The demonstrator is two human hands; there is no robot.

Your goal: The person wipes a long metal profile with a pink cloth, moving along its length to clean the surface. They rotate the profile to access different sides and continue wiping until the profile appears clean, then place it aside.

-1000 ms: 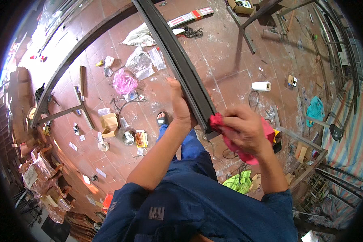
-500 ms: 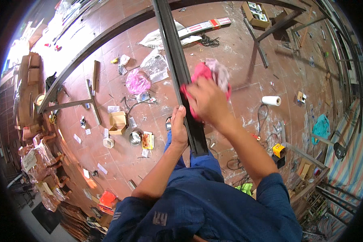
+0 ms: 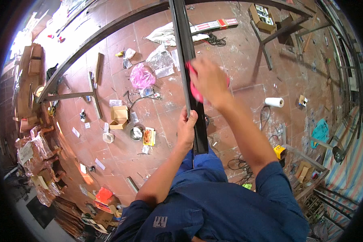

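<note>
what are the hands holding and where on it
Left hand: the dark bar, near its lower end. Right hand: a pink cloth, gripped part hidden.

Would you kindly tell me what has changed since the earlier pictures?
The right hand has carried the pink cloth from the near end of the dark beam farther along it, away from the body. The left hand still holds the beam.

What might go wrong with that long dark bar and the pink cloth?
The dark bar might slip or swing, because the left hand grips it close to its near end. The pink cloth might snag on an edge, as the right hand holds it against the bar. Black cables lie loose on the floor, so someone stepping there might trip.
</note>
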